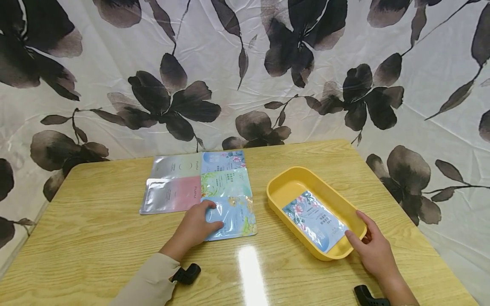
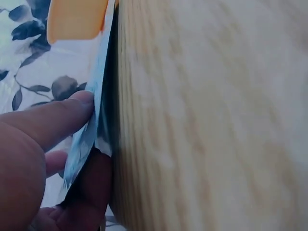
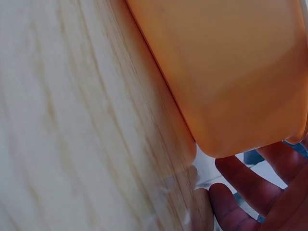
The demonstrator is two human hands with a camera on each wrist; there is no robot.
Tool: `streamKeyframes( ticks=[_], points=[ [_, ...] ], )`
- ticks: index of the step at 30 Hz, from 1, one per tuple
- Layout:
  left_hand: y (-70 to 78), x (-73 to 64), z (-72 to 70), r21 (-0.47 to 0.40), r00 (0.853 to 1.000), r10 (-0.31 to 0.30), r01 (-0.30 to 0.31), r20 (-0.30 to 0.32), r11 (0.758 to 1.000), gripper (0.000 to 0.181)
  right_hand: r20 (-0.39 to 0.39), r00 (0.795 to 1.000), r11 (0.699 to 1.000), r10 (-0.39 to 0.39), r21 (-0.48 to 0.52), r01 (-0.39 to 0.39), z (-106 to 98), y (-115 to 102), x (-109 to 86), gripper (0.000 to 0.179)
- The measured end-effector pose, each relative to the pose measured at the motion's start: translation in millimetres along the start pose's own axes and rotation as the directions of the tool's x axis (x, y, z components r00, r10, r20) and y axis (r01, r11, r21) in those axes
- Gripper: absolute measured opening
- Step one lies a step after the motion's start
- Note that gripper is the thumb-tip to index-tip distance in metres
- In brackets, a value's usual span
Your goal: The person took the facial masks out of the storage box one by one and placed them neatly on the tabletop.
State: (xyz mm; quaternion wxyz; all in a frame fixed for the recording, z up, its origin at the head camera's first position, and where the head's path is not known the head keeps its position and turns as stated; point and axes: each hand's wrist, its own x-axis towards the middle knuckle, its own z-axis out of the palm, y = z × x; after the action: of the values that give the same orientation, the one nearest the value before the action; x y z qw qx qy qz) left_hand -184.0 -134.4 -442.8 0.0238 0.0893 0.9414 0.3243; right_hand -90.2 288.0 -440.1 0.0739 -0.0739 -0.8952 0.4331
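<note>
My left hand point(image 1: 197, 225) pinches the near left edge of a light-blue sheet mask packet point(image 1: 235, 219). In the left wrist view, the thumb point(image 2: 67, 115) lies on the upper face of the packet point(image 2: 98, 91) and fingers are beneath it, with that edge slightly off the table. My right hand point(image 1: 373, 248) holds the near right end of a yellow plastic tray point(image 1: 281, 182), thumb over the rim and fingers outside. Inside the tray lies a blue flowered sheet mask packet point(image 1: 315, 221). The right wrist view shows fingers against the outside of the tray point(image 3: 240, 86).
Beyond my left hand lie several more flat packets: a green one point(image 1: 227, 182), a blue flowered one point(image 1: 222, 160), a silver-and-pink one point(image 1: 172, 195) and a silver-and-green one point(image 1: 176, 165). The wooden table point(image 1: 95, 238) meets a floral cloth point(image 1: 245, 76) at its back edge.
</note>
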Motion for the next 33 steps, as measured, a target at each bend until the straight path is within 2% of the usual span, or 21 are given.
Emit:
streamKeyframes(
  ticks=[6,10,18,23,25,28,33],
  points=[
    [6.2,0.0,1.0,0.066,1.0,0.002,-0.002,-0.006,0.998,0.055,-0.005,1.0,1.0,0.002,-0.013,-0.002,1,2,-0.4,0.066],
    [10.2,-1.6,-0.9,0.099,1.0,-0.022,0.022,0.0,0.995,0.057,-0.004,1.0,1.0,-0.003,-0.005,0.003,1,2,-0.6,0.066],
    [18.3,-7.9,-16.7,0.163,0.996,-0.07,0.061,0.047,0.985,0.071,-0.009,1.0,1.0,-0.013,-0.001,0.013,1,2,-0.7,0.065],
    [20.0,-8.6,-27.2,0.18,0.998,-0.06,0.054,0.028,0.982,0.071,-0.015,1.0,1.0,-0.022,-0.002,0.021,1,2,-0.1,0.065],
    [21.9,-7.8,-29.7,0.166,0.999,-0.048,0.046,0.008,0.985,0.071,-0.016,1.0,1.0,-0.023,-0.001,0.023,1,2,-0.1,0.065],
    [27.8,-5.3,-32.1,0.096,1.0,-0.007,0.009,-0.015,0.995,0.073,-0.019,1.0,1.0,-0.018,-0.006,0.018,1,1,-0.2,0.066],
    [46.2,0.7,-32.5,-0.046,0.993,0.103,-0.106,-0.056,0.993,0.069,-0.017,1.0,1.0,-0.003,-0.016,0.003,1,0,-0.6,0.066]
  ],
)
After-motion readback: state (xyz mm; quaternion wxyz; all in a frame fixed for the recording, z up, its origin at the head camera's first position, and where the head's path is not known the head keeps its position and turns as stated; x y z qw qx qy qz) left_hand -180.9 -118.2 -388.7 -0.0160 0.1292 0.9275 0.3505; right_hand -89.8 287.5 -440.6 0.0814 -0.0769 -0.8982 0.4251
